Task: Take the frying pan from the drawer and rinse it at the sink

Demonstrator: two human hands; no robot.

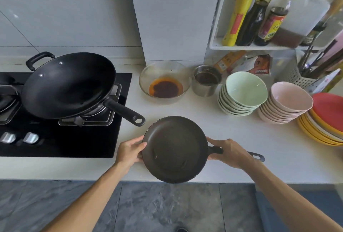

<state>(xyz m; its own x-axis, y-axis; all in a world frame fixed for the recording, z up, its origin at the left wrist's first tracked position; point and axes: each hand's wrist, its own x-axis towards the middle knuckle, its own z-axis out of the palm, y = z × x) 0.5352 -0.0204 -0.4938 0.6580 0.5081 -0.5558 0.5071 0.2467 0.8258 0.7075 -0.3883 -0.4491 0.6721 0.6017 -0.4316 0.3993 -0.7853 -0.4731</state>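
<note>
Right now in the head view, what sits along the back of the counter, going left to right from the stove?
Wok on the stove → glass bowl with dark sauce → small steel cup → stack of green bowls → stack of pink bowls → stack of plates.

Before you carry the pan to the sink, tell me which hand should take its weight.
Right. The right hand already wraps the handle of the frying pan, while the left hand only steadies the far rim. No sink is in view.
</note>
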